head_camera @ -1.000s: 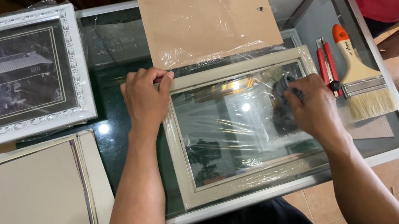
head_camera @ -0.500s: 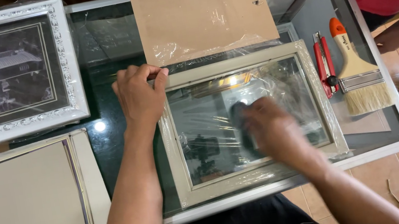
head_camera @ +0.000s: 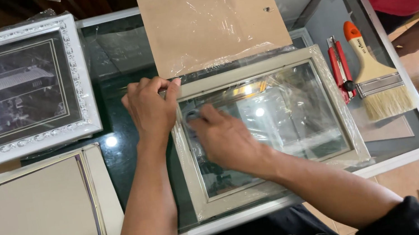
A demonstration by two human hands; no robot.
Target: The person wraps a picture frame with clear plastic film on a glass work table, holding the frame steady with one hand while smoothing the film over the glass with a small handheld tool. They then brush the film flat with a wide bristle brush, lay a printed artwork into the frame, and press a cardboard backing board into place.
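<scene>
Glass forms the top of a worktop [head_camera: 132, 164] seen from above, where a pale grey picture frame [head_camera: 266, 133] wrapped in clear plastic lies flat near the front edge. Left hand [head_camera: 152, 109] presses on the frame's top left corner, fingers curled over its edge. Right hand [head_camera: 224, 139] rests on the frame's glass at its left side, fingers closed on something small and dark that cannot be made out. A brown backing board [head_camera: 213, 20] lies just behind, a paintbrush [head_camera: 375, 75] to the right.

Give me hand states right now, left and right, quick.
Left hand: fingers curled, pressing down on the top left corner of the picture frame.
Right hand: on the frame's glass, closed on a small dark thing that is mostly hidden.
</scene>
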